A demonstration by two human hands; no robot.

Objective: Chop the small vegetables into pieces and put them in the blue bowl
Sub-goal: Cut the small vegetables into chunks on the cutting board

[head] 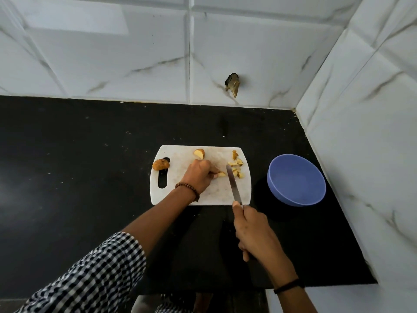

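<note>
Left hand [198, 177] pinches a small potato wedge [222, 174], likely firm, light, slippery; best held by its skin side. Right hand [255, 231] grips knife [233, 186].

Even daylight; glare on wall tiles [76, 26]; wide-angle edge distortion

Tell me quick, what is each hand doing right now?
The left hand pinches a vegetable piece on the cutting board.
The right hand grips the knife.
</note>
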